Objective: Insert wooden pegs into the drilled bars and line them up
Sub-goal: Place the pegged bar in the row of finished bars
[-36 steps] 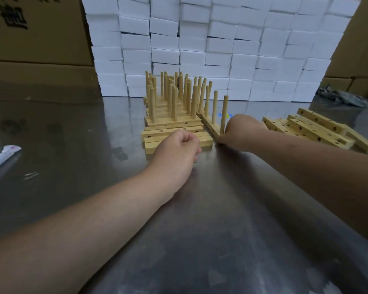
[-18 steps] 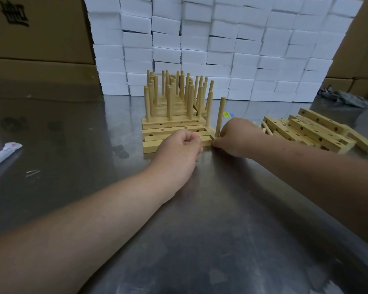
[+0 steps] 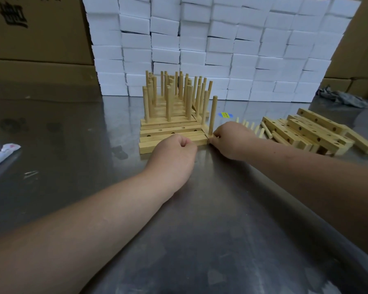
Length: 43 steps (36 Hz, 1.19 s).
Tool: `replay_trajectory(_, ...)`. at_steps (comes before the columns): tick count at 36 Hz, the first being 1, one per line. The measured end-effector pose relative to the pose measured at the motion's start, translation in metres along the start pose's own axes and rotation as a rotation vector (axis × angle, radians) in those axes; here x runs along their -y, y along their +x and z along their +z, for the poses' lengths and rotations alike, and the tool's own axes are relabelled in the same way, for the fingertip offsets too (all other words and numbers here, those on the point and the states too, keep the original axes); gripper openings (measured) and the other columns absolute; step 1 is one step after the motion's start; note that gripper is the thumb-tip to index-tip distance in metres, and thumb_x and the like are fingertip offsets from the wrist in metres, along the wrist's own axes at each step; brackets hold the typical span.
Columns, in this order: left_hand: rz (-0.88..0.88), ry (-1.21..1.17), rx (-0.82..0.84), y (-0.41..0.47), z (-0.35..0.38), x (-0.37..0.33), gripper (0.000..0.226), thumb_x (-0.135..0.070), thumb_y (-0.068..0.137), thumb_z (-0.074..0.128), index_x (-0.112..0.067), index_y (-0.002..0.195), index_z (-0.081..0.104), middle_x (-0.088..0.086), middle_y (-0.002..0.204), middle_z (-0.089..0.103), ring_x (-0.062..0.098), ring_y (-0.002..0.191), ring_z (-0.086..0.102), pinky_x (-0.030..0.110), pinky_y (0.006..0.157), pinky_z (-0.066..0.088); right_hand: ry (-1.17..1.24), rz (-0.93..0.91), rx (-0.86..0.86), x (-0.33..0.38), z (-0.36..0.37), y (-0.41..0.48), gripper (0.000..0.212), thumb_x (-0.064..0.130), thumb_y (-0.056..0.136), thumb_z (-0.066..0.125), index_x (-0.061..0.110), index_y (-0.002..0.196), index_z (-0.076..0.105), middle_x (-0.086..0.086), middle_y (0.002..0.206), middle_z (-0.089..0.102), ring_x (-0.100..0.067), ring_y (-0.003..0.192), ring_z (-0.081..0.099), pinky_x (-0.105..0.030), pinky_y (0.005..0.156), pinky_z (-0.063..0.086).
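Now the right hand (image 3: pixel 232 139) has its grip pinched on the near end of a pale drilled wooden bar (image 3: pixel 206 132), which is angled against the lined-up row of pegged bars (image 3: pixel 172 132) on the grey steel table (image 3: pixel 221 209). The left hand (image 3: pixel 174 150) has its grip clenched.

Steel counter (image 3: pixel 221 240). Centre: row of pegged bars (image 3: pixel 170 122), pegs upright. Unpegged bars (image 3: pixel 153 138) at row's 6 o'clock. Left grip (image 3: pixel 174 153) curled in fist, touching nearest bar. Right grip (image 3: pixel 232 141) at 3 o'clock of left, fingertips pinching near end of rightmost bar (image 3: pixel 206 132) at base of upright peg (image 3: pixel 212 115). Loose bars (image 3: pixel 310 132) and loose pegs (image 3: pixel 261 132) lie at 3 o'clock of row. White boxes (image 3: pixel 221 49) stacked at 12 o'clock.
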<state>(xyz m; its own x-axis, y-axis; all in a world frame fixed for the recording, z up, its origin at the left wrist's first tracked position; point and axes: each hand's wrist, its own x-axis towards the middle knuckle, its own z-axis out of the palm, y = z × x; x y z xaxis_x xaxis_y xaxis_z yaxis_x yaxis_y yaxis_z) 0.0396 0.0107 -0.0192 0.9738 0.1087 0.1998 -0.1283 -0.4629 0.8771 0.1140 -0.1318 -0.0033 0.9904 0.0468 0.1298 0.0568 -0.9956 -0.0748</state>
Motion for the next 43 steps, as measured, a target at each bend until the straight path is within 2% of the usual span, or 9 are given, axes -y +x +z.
replay_trajectory(8, -0.041, 0.017, 0.004, -0.002, -0.001, -0.002, 0.016, -0.031, 0.09, 0.046, -0.033, 0.074, 0.052, -0.014, 0.065, 0.056, -0.001, 0.053, 0.048, 0.02, 0.045, 0.031, -0.094, 0.054, -0.052, -0.009, -0.008, -0.004, 0.034, 0.021, 0.093, 0.039, 0.013, 0.121, 0.056, -0.01, 0.121, 0.054, -0.028, 0.105, 0.053, -0.033, 0.079, 0.04)
replay_trajectory(12, -0.048, 0.017, 0.011, -0.001, -0.001, -0.001, 0.016, -0.033, 0.09, 0.047, -0.034, 0.074, 0.051, -0.015, 0.065, 0.056, -0.001, 0.053, 0.048, 0.019, 0.045, 0.033, -0.2, 0.138, -0.148, -0.036, -0.019, -0.002, 0.034, 0.025, 0.09, 0.039, 0.011, 0.116, 0.056, -0.011, 0.111, 0.049, -0.03, 0.1, 0.048, -0.034, 0.077, 0.034)
replay_trajectory(19, -0.026, 0.018, 0.036, -0.001, 0.0, 0.001, 0.015, -0.032, 0.09, 0.046, -0.033, 0.077, 0.053, -0.013, 0.07, 0.057, 0.002, 0.062, 0.05, 0.021, 0.051, 0.036, -0.293, 0.187, 0.048, -0.052, -0.012, -0.005, 0.032, 0.013, 0.093, 0.035, 0.009, 0.12, 0.053, -0.013, 0.122, 0.05, -0.027, 0.108, 0.05, -0.029, 0.076, 0.038)
replay_trajectory(25, 0.001, 0.027, 0.042, -0.001, -0.001, 0.0, 0.014, -0.031, 0.09, 0.046, -0.032, 0.078, 0.054, -0.013, 0.072, 0.058, 0.003, 0.063, 0.051, 0.022, 0.052, 0.035, -0.312, 0.211, 0.003, -0.049, -0.02, -0.008, 0.013, 0.006, 0.087, 0.046, 0.004, 0.096, 0.055, -0.007, 0.08, 0.042, -0.022, 0.078, 0.044, -0.029, 0.066, 0.04)
replay_trajectory(28, 0.024, 0.029, 0.04, -0.002, -0.001, 0.001, 0.015, -0.032, 0.09, 0.046, -0.033, 0.078, 0.055, -0.014, 0.084, 0.057, 0.001, 0.068, 0.05, 0.022, 0.054, 0.034, -0.247, 0.265, -0.082, -0.051, -0.031, -0.012, 0.001, 0.005, 0.086, 0.049, 0.005, 0.087, 0.048, -0.01, 0.088, 0.039, -0.021, 0.072, 0.041, -0.031, 0.067, 0.039)
replay_trajectory(31, 0.048, 0.003, 0.06, -0.002, -0.001, 0.002, 0.017, -0.034, 0.091, 0.046, -0.034, 0.078, 0.056, -0.016, 0.081, 0.058, 0.0, 0.07, 0.05, 0.02, 0.054, 0.034, -0.103, 0.29, -0.187, -0.055, -0.044, -0.016, 0.013, 0.004, 0.088, 0.042, 0.001, 0.095, 0.052, -0.017, 0.108, 0.045, -0.024, 0.073, 0.043, -0.033, 0.064, 0.037)
replay_trajectory(35, 0.085, -0.093, 0.103, -0.004, 0.001, 0.002, 0.024, -0.036, 0.091, 0.046, -0.036, 0.072, 0.06, -0.019, 0.074, 0.062, 0.0, 0.074, 0.055, 0.019, 0.06, 0.038, 0.232, 0.16, -0.359, -0.035, -0.053, -0.041, 0.036, 0.012, 0.09, 0.042, 0.014, 0.124, 0.053, -0.012, 0.125, 0.044, -0.027, 0.092, 0.051, -0.03, 0.072, 0.036)
replay_trajectory(39, 0.11, -0.216, 0.14, -0.004, 0.003, 0.0, 0.032, -0.033, 0.096, 0.041, -0.028, 0.072, 0.062, -0.004, 0.089, 0.069, 0.017, 0.089, 0.061, 0.029, 0.082, 0.045, 0.428, -0.111, -0.444, 0.004, -0.039, -0.08, 0.026, 0.013, 0.086, 0.05, 0.021, 0.107, 0.062, 0.001, 0.104, 0.046, -0.016, 0.086, 0.049, -0.023, 0.072, 0.032)
replay_trajectory(43, 0.092, -0.359, 0.154, -0.005, 0.001, -0.003, 0.037, -0.023, 0.098, 0.039, -0.021, 0.067, 0.06, -0.012, 0.059, 0.063, 0.003, 0.062, 0.057, 0.02, 0.064, 0.044, 0.503, -0.337, -0.27, 0.03, -0.02, -0.103, 0.017, 0.008, 0.082, 0.052, 0.025, 0.084, 0.057, 0.01, 0.082, 0.043, -0.008, 0.077, 0.042, -0.012, 0.061, 0.031)
